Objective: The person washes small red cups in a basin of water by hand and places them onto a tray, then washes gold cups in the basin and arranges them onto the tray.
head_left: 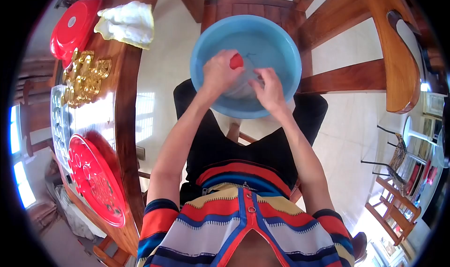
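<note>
Gripped in your left hand [219,72] is a small red piece [236,61], over the blue basin [287,44] of water and partly hidden by your fingers. Your right hand [269,92] curls loosely beside a pale, blurred shape [241,90] in the basin — you cannot tell whether its fingertips pinch anything. The red piece looks light and fairly stiff, probably slippery when wet, so take it by opposite sides — thumb against fingers — with steady pressure rather than a hard squeeze.
</note>
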A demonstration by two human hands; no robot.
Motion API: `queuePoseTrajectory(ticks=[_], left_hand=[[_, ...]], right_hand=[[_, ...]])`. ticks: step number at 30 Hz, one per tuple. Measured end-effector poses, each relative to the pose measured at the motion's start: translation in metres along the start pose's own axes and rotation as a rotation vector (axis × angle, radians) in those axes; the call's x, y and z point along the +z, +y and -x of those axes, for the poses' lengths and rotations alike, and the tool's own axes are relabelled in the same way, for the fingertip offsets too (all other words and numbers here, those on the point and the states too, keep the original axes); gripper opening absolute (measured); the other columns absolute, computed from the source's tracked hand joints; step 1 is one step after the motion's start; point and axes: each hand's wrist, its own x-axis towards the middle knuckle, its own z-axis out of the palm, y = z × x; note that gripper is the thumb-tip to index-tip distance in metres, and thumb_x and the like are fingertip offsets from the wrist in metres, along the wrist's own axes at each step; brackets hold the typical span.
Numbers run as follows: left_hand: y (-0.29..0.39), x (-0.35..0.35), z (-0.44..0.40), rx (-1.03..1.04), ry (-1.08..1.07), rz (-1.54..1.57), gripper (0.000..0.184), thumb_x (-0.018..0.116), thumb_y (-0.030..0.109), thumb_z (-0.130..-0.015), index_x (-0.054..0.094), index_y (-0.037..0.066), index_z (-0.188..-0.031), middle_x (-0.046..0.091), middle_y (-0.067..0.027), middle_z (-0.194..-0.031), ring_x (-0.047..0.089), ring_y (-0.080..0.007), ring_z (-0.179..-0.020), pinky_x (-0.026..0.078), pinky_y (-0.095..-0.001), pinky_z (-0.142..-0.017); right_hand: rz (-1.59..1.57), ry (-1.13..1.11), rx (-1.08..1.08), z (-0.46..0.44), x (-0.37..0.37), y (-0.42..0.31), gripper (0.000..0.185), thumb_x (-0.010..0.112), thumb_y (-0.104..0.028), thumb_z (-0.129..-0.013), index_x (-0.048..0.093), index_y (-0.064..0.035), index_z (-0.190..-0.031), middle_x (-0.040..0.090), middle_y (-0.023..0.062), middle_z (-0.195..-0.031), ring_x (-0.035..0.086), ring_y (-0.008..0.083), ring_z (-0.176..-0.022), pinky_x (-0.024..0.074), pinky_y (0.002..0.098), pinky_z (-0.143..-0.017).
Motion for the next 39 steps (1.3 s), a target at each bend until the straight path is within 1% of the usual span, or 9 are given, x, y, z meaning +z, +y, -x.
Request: queuePoseTrajectory(ticks=[9, 15, 19, 25, 27, 29, 30, 36, 39], left_hand=[[0.068, -0.049, -0.021, 0.26, 0.37, 0.002, 0.038, 0.074, 0.017, -0.067, 0.063, 0.009, -0.102, 0.064, -0.0089, -0.098, 0.063, -0.0286, -0.085, 0.051, -0.0354, -0.072], [0.015, 0.013, -0.004, 0.102, -0.07, -0.288, 0.036, 0.07, 0.018, -0.068, 0.063, 0.011, -0.103, 0.063, -0.0059, -0.096, 0.062, -0.0294, -0.081, 0.051, -0.036, -0.068], [0.039, -0.023, -0.022, 0.241, 0.112, -0.019, 0.036, 0.072, 0.018, -0.07, 0.064, 0.011, -0.105, 0.064, -0.0049, -0.094, 0.063, -0.0239, -0.075, 0.051, -0.0347, -0.06], [0.061, -0.068, -0.043, -0.115, -0.237, 1.359, 0.029, 0.07, 0.019, -0.08, 0.064, 0.006, -0.105, 0.062, -0.0014, -0.089, 0.058, -0.0108, -0.068, 0.045, -0.0222, -0.052], [0.006, -0.016, -0.052, -0.236, -0.426, 1.047, 0.028, 0.068, 0.015, -0.077, 0.065, 0.008, -0.105, 0.064, -0.0068, -0.092, 0.061, -0.0149, -0.071, 0.048, -0.028, -0.053], [-0.022, 0.029, -0.034, 0.306, -0.188, -0.752, 0.031, 0.067, 0.012, -0.073, 0.065, 0.01, -0.104, 0.066, -0.0124, -0.094, 0.064, -0.0204, -0.074, 0.05, -0.0343, -0.055], [-0.013, 0.028, -0.031, 0.303, -0.183, -0.753, 0.031, 0.067, 0.012, -0.073, 0.065, 0.01, -0.104, 0.066, -0.0124, -0.094, 0.064, -0.0204, -0.074, 0.05, -0.0343, -0.055], [0.02, -0.003, -0.03, 0.294, 0.045, 0.099, 0.043, 0.074, 0.017, -0.068, 0.062, 0.006, -0.108, 0.066, -0.0116, -0.09, 0.064, -0.0207, -0.075, 0.049, -0.0305, -0.052], [0.047, -0.048, -0.041, -0.26, -0.183, 0.993, 0.039, 0.072, 0.021, -0.074, 0.062, 0.005, -0.108, 0.065, -0.0076, -0.092, 0.062, -0.0167, -0.071, 0.048, -0.0273, -0.051]], right_hand=[[0.324, -0.024, -0.289, 0.034, 0.001, 0.003, 0.014, 0.063, -0.011, -0.079, 0.058, -0.0058, -0.092, 0.056, 0.01, -0.088, 0.059, 0.0311, -0.076, 0.0484, 0.0393, -0.064], [0.332, 0.017, -0.222, 0.039, 0.003, -0.01, 0.01, 0.062, -0.01, -0.077, 0.058, -0.006, -0.086, 0.057, 0.0081, -0.083, 0.059, 0.0296, -0.073, 0.0482, 0.0387, -0.062], [0.38, 0.014, -0.273, 0.032, 0.007, -0.001, 0.007, 0.061, -0.012, -0.079, 0.059, -0.0086, -0.085, 0.057, 0.0064, -0.083, 0.059, 0.0289, -0.069, 0.0478, 0.0385, -0.06], [0.336, 0.041, -0.268, 0.033, 0.007, -0.005, 0.006, 0.062, -0.011, -0.078, 0.059, -0.009, -0.084, 0.057, 0.006, -0.081, 0.059, 0.0286, -0.069, 0.0475, 0.038, -0.059], [0.355, 0.062, -0.29, 0.033, 0.008, -0.001, 0.005, 0.062, -0.011, -0.079, 0.06, -0.0089, -0.083, 0.058, 0.006, -0.081, 0.059, 0.0284, -0.068, 0.0475, 0.0375, -0.059], [0.364, 0.047, -0.297, 0.034, 0.006, -0.002, 0.005, 0.062, -0.01, -0.078, 0.06, -0.0086, -0.083, 0.058, 0.0062, -0.081, 0.059, 0.0284, -0.068, 0.0476, 0.0375, -0.059], [0.37, 0.041, -0.292, 0.033, 0.005, -0.002, 0.005, 0.062, -0.01, -0.078, 0.06, -0.0082, -0.082, 0.058, 0.0064, -0.081, 0.059, 0.0284, -0.068, 0.0476, 0.0376, -0.06], [0.343, 0.041, -0.243, 0.034, 0.005, -0.004, 0.006, 0.062, -0.012, -0.079, 0.061, -0.0085, -0.084, 0.058, 0.0071, -0.081, 0.06, 0.029, -0.068, 0.0479, 0.0385, -0.06], [0.299, 0.033, -0.228, 0.035, 0.004, -0.004, 0.006, 0.063, -0.013, -0.079, 0.061, -0.0088, -0.084, 0.058, 0.007, -0.081, 0.06, 0.0289, -0.069, 0.0479, 0.0385, -0.06]])
